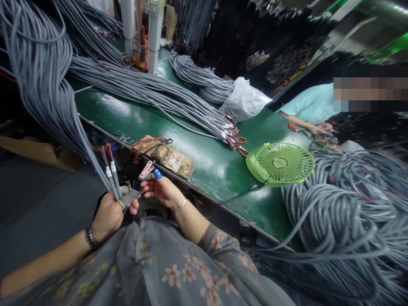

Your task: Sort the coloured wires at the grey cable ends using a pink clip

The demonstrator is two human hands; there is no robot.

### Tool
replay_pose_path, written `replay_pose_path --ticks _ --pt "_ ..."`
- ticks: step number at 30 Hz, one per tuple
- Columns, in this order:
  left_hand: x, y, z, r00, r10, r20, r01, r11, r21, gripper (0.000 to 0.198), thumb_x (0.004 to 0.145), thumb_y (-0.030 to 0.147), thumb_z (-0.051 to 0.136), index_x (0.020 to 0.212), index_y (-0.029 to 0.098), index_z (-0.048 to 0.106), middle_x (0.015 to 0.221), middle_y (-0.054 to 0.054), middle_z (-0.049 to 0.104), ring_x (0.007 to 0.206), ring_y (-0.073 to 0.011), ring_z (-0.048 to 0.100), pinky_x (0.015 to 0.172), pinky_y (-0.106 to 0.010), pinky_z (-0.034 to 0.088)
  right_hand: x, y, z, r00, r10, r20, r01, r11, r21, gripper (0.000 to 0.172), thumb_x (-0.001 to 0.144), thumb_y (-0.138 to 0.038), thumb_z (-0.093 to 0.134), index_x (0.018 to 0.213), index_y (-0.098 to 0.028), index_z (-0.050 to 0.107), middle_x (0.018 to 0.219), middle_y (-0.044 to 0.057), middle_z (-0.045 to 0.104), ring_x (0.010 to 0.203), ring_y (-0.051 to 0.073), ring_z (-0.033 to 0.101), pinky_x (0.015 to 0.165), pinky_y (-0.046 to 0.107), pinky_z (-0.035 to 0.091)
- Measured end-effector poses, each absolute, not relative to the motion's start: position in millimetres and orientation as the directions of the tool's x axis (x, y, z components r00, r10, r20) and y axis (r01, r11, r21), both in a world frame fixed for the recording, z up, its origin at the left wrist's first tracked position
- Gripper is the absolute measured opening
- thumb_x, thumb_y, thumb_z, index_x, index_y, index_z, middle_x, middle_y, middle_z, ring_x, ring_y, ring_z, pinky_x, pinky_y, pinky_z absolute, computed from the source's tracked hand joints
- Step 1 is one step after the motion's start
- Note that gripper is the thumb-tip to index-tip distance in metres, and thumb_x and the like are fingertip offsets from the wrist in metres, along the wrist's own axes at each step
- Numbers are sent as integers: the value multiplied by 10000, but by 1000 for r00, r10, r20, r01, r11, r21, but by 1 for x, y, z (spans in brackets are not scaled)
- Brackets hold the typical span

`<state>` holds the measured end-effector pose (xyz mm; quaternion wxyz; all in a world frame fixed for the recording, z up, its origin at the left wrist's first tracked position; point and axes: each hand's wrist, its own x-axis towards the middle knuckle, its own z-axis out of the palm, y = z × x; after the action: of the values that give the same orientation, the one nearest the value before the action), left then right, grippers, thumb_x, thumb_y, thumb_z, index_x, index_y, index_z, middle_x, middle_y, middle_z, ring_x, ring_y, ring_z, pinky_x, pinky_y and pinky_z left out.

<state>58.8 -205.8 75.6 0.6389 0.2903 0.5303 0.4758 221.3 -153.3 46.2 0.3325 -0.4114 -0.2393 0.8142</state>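
Note:
My left hand (111,214) is closed round the ends of several grey cables (112,180) that hang down from a thick bundle (41,72) at the upper left. Coloured inner wires stick out of the stripped cable ends. My right hand (162,189) is closed on a small pink clip-like tool (146,170) just right of those ends; one fingertip wears a blue cap. Both hands hover over my lap, in front of the green table's (204,161) near edge.
A taped wooden jig (165,155) with red wires lies at the table edge. A green fan (280,163) lies flat to the right. Grey cable bundles (344,216) cover the right side and the table's back. A plastic bag (244,100) and another person's hands (321,127) are across the table.

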Motion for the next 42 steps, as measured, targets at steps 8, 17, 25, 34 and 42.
replay_pose_path --ticks 8,17,25,34,42 --pt "59 -206 70 15 938 -347 -248 340 907 327 528 421 892 501 190 662 461 -1 647 396 -110 558 443 -221 468 220 -157 43 -481 760 -437 -294 -609 -737 528 644 -551 970 857 -157 691 774 8 706 648 111 595 610 245 507" --pt "51 -205 56 104 943 -315 -72 323 944 301 607 462 821 526 199 700 504 -30 695 423 -140 609 481 -243 497 207 -162 53 -402 834 -378 -232 -492 -839 533 499 -490 1031 707 -166 662 610 -47 644 537 78 544 578 230 439" --pt "50 -205 58 179 929 -324 -123 348 929 300 624 450 845 525 207 700 487 -14 681 415 -134 596 466 -234 500 213 -163 43 -383 834 -396 -270 -511 -816 506 525 -479 1012 666 -174 633 597 -37 633 536 90 538 561 235 444" --pt "60 -201 84 25 917 -399 -369 380 848 327 457 393 934 516 180 693 461 -13 671 384 -128 579 403 -223 489 214 -146 44 -311 833 -457 -393 -551 -736 500 880 -671 729 813 -181 658 699 -7 634 562 99 507 550 229 453" --pt "69 -190 91 17 906 -423 -401 394 827 342 424 351 933 562 172 677 451 3 647 392 -106 540 403 -213 459 206 -142 34 -23 985 -169 -236 -169 -957 647 719 -851 729 713 -209 644 661 -2 607 616 139 518 611 279 459"
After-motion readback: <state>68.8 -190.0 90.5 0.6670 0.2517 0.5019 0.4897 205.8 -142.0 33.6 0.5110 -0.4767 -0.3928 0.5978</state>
